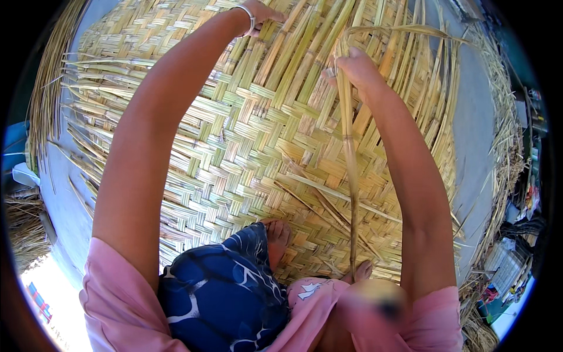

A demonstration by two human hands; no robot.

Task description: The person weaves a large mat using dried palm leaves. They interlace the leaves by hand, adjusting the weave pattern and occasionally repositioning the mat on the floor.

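Observation:
A large mat [234, 135] of woven pale yellow-green split strips lies under me. My right hand [358, 70] is closed round a long flat strip [350, 152] above the mat's right part. The strip runs down toward my foot, and its upper end bends over to the right. My left hand [263, 16], with a white band at the wrist, rests at the mat's far part, beside loose strip ends [302, 41]. Its finger reaches out onto the strips, with the thumb apart from it. Part of this hand is cut off by the top edge.
My bare feet [278, 237] stand on the mat, near several loose strips [328, 205]. Unwoven ends [88, 117] stick out over grey floor [472, 135]. A bundle of thin stalks [50, 88] lies at left; plant scraps [504, 129] and clutter [510, 264] line the right.

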